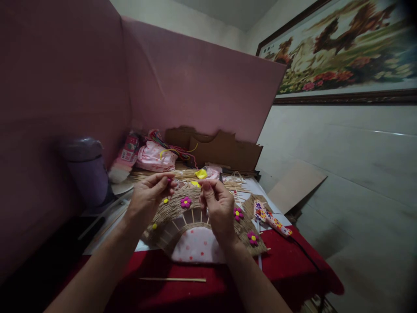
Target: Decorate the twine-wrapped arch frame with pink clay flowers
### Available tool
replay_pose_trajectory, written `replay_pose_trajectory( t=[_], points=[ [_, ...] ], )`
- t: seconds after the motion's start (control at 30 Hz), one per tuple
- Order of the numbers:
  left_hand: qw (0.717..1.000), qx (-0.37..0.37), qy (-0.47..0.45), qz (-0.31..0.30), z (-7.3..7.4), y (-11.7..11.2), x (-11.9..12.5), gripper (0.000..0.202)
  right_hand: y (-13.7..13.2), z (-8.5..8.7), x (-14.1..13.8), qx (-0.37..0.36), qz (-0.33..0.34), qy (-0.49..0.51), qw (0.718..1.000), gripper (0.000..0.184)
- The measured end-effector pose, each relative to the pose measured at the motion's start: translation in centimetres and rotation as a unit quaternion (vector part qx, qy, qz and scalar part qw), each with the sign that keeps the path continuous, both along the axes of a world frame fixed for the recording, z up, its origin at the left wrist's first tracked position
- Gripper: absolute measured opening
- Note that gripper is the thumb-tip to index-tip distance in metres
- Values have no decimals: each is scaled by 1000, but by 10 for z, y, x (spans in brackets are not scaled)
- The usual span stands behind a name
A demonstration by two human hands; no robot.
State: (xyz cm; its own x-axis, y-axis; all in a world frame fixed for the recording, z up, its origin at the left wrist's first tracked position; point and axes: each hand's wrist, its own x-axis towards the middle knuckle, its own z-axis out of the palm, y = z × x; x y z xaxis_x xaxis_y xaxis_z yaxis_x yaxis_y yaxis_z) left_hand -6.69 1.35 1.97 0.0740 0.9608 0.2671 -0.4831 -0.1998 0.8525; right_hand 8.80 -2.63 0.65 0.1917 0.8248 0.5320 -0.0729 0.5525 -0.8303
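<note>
Above the fan-shaped twine craft (169,211), my left hand (150,195) is closed in a pinch on a small magenta bit of what looks like clay (169,179). My right hand (216,206) has thumb and forefinger pressed together over the fan's middle; what they hold, if anything, is too small to make out. Magenta flowers with yellow centres sit on the twine, one between my hands (185,202) and two on the right (238,213). Yellow dots (154,226) mark its left side. A white panel with pink spots (198,243) forms the fan's lower middle.
A wooden stick (174,279) lies on the red cloth (156,295) in front. To the right rests a flower-patterned glue gun (272,218) with a cord. Behind are yellow lumps (201,174), a pink bag (156,156) and cardboard (224,152). A purple container (87,174) stands left.
</note>
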Motion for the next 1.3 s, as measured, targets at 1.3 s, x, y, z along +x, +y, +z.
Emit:
replay_pose_trajectory(
  t=[1.3],
  points=[
    [968, 3, 131, 216, -26, -1, -12, 31, 7, -39, -10, -21, -22, -2, 1000, 22]
  ],
)
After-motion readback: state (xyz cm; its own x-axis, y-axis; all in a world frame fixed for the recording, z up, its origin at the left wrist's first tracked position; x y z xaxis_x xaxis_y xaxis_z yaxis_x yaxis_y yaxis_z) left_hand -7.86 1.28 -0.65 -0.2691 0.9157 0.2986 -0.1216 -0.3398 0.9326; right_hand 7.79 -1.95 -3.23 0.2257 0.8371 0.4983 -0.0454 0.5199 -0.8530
